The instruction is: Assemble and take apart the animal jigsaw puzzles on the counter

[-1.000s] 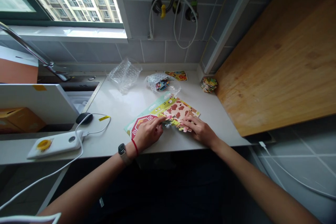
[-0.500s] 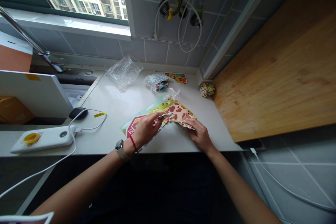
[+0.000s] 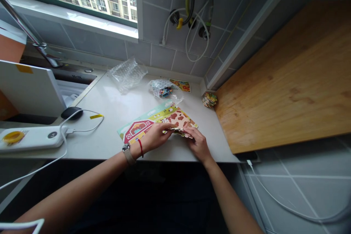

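A partly assembled jigsaw puzzle (image 3: 138,127) lies on the white counter, with a red barn and a brown-spotted cow in its picture. Over its lower right part, my left hand (image 3: 157,135) is closed on puzzle pieces, its fingertips meeting those of the other hand. My right hand (image 3: 199,142) grips a small stack of puzzle pieces (image 3: 181,132) from the right side. The fingers hide how the pieces are split between the hands. Part of the puzzle's lower edge is covered by my left hand.
Behind the puzzle are a plastic bag of pieces (image 3: 164,89), a picture card (image 3: 182,86) and crumpled bubble wrap (image 3: 127,75). Another pile of pieces (image 3: 210,99) sits by the wooden board (image 3: 285,80). A white power bank (image 3: 33,138), cable and black mouse (image 3: 71,113) are at left.
My hands have come together; before, they were apart with pieces in each. The whole view has shifted slightly, with the counter things appearing further left.
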A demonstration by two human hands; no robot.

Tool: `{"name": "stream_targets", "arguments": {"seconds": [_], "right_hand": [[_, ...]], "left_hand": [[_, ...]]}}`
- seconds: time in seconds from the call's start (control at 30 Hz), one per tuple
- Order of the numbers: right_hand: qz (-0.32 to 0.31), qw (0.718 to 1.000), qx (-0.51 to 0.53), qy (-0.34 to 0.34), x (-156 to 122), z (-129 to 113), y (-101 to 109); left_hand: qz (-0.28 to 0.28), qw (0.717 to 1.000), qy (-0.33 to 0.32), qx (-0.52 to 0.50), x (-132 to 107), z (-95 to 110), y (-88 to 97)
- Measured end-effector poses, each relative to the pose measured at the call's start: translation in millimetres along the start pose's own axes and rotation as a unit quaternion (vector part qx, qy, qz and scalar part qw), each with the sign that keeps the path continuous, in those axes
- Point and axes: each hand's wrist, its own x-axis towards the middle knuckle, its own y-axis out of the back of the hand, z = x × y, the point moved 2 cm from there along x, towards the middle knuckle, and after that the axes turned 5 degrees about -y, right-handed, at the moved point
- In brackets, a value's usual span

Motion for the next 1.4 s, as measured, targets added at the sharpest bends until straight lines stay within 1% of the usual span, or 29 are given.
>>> {"name": "stream_targets", "arguments": {"seconds": [0.1,0.17,0.23,0.3,0.37,0.43,0.53,0.6,0.63,0.7,0.8,0.87,0.97,1.0,1.03,1.1,1.17,1.2,1.27,1.33,1.4], "right_hand": [[0.001,1.000,0.010,-0.002,1,-3,1],[0.012,1.000,0.010,-0.012,1,-3,2],[0.026,0.999,0.010,-0.026,0,-2,2],[0.035,0.998,0.014,-0.043,-1,-2,2],[0.041,0.997,0.021,-0.063,-1,-1,2],[0.053,0.994,0.030,-0.087,-2,1,3],[0.069,0.989,0.054,-0.118,-2,5,3],[0.058,0.987,0.074,-0.129,-2,7,2],[0.050,0.986,0.082,-0.133,-2,7,2],[0.041,0.984,0.091,-0.146,-3,8,0],[0.057,0.978,0.110,-0.169,-4,10,0],[0.057,0.977,0.114,-0.169,-4,10,1],[0.047,0.979,0.121,-0.156,-3,12,2],[0.058,0.977,0.130,-0.157,-3,14,3],[0.085,0.973,0.140,-0.162,-3,16,4],[0.168,0.956,0.151,-0.188,-4,21,8],[0.256,0.927,0.165,-0.221,-6,26,12],[0.287,0.912,0.178,-0.233,-6,28,13],[0.325,0.890,0.206,-0.246,-7,31,14],[0.339,0.880,0.224,-0.245,-7,33,14],[0.342,0.879,0.229,-0.241,-7,33,14]], "left_hand": [[-0.034,0.999,-0.029,0.017,-1,3,2.4],[-0.046,0.997,-0.055,0.028,-1,5,-0.3],[-0.045,0.995,-0.071,0.045,0,5,-5.6],[-0.032,0.995,-0.069,0.068,3,2,-10.5],[-0.013,0.995,-0.060,0.082,7,-1,-11.0],[0.006,0.995,-0.052,0.087,13,-4,-5.1],[0.032,0.995,-0.028,0.094,21,-7,10.6],[0.034,0.995,-0.010,0.098,25,-6,17.4],[0.029,0.995,-0.006,0.100,27,-5,17.9],[-0.003,0.995,-0.017,0.099,30,-1,12.1],[-0.088,0.991,-0.071,0.075,33,8,-5.2],[-0.134,0.984,-0.097,0.065,37,14,-13.2],[-0.155,0.982,-0.099,0.052,47,16,-12.0],[-0.155,0.983,-0.097,0.038,51,15,-9.3],[-0.150,0.984,-0.093,0.025,55,14,-6.5],[-0.130,0.987,-0.085,0.028,61,11,-3.7],[-0.115,0.986,-0.093,0.078,63,8,-9.4],[-0.110,0.982,-0.100,0.114,63,7,-16.0],[-0.113,0.970,-0.116,0.180,58,6,-35.4],[-0.117,0.959,-0.099,0.238,51,3,-56.7],[-0.132,0.950,-0.085,0.271,45,0,-73.9]]}}
